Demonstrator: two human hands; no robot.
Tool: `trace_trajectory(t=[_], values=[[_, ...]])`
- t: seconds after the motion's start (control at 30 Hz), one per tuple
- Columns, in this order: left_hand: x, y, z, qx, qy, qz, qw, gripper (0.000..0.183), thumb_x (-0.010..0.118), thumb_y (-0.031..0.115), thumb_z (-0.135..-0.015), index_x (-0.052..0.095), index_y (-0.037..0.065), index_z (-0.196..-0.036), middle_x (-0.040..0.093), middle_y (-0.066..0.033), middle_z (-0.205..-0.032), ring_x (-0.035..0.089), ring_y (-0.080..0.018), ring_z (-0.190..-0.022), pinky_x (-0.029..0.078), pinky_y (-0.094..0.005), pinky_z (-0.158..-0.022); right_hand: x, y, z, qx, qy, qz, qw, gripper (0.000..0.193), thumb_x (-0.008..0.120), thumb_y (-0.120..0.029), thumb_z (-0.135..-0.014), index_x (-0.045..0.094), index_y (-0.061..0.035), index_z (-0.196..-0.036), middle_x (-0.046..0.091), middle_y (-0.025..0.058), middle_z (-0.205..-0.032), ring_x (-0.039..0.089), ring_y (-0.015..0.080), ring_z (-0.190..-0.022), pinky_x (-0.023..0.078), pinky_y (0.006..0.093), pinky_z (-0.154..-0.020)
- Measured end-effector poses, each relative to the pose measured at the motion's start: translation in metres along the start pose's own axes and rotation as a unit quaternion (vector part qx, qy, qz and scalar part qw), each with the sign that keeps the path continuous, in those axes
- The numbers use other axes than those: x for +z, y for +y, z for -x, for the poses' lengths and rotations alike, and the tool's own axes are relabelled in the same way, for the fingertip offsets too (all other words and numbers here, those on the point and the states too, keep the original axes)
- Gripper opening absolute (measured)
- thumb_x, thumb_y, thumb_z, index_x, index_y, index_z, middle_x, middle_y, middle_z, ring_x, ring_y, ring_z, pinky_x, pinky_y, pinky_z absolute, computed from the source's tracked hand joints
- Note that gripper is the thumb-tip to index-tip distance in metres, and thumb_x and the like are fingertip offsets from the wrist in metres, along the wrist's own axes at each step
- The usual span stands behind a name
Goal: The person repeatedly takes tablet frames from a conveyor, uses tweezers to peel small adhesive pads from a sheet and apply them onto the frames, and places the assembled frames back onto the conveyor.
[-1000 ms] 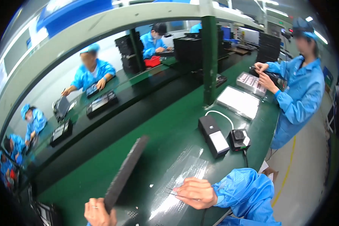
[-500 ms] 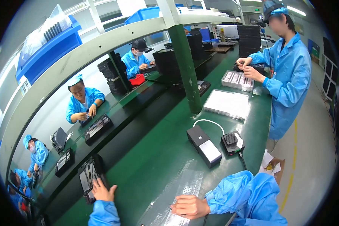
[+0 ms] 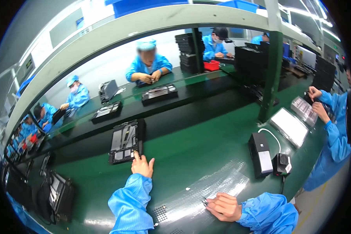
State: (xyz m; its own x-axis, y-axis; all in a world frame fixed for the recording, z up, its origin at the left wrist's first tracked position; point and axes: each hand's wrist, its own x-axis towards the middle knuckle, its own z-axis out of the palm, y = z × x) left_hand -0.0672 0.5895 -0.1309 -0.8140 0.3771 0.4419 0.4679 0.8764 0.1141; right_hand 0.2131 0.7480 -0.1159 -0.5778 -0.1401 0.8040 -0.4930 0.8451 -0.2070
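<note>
My left hand (image 3: 143, 165) reaches over the bench with its thumb apart and its fingertips at the near edge of an opened flat electronic device (image 3: 123, 141). That device has grey panels and a dark strip, and lies in a black tray (image 3: 141, 134). Closed near the front of the bench, my right hand (image 3: 225, 206) grips what look like tweezers (image 3: 205, 202), their dark tips poking out past the fingers. Beneath it lie clear plastic sheets (image 3: 218, 180) with rows of small dimples. Some small dark square parts (image 3: 160, 213) sit on the sheet's left end.
A black-and-white box (image 3: 260, 155) and a small black cabled unit (image 3: 281, 164) stand to the right. Farther back lies a white panel (image 3: 289, 126). A green post (image 3: 271, 78) rises from the bench. More trays (image 3: 160, 93) line the far strip, where co-workers sit; another co-worker stands at right.
The view has swung left, so the bench appears shifted rightward. My left fingers have drawn together somewhat at the device's near edge. My right hand remains over the plastic sheets.
</note>
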Motion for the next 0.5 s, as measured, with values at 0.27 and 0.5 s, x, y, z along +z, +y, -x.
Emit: trace_trajectory(t=[0.27, 0.5], values=[[0.005, 0.000, 0.001, -0.029, 0.009, -0.016, 0.999, 0.047, 0.053, 0.045, -0.076, 0.057, 0.000, -0.091, 0.036, -0.0215, -0.125, 0.049, -0.0338, -0.091, 0.043, -0.0419, -0.076, -0.009, -0.010, -0.009, -0.019, -0.072, 0.009, 0.997, 0.019, 0.068, -0.002, -0.060, 0.059, -0.0027, -0.077, 0.062, 0.0089, -0.082, 0.055, 0.0204, -0.059, 0.045, 0.0281, -0.062], [0.011, -0.002, 0.001, -0.079, 0.048, -0.055, 0.994, 0.040, 0.059, 0.039, -0.073, 0.054, 0.005, -0.094, 0.040, -0.0160, -0.122, 0.048, -0.0313, -0.093, 0.043, -0.0398, -0.075, -0.005, -0.013, -0.004, -0.059, -0.098, 0.002, 0.993, 0.021, 0.064, 0.002, -0.057, 0.057, -0.0002, -0.077, 0.060, 0.0150, -0.087, 0.057, 0.0229, -0.063, 0.047, 0.0325, -0.066]])
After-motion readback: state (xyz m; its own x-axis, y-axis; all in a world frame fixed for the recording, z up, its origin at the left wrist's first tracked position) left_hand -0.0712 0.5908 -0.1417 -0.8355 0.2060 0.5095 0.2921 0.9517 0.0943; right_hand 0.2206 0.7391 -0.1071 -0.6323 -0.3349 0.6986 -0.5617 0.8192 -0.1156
